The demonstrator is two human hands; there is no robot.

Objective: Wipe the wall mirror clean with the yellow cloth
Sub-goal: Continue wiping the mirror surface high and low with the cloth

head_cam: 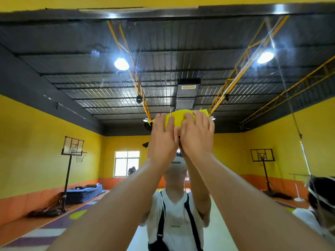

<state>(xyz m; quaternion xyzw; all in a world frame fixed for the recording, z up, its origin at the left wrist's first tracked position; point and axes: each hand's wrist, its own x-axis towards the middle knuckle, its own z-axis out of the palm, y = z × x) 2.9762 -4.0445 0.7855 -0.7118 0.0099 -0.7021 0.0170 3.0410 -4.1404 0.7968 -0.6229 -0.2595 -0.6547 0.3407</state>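
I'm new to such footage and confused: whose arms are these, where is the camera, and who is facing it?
No machine here: a person wears one camera on the head, so the two bare arms are their own. They face a wall mirror; the gym, the basketball hoop and the figure in the white shirt are reflections. The left hand and right hand press a yellow cloth against the glass, above the reflected head.

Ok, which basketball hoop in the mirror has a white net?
The hoop on the left, by the blue mats: a white net hangs under its rim. The hoop on the right shows no clear net.
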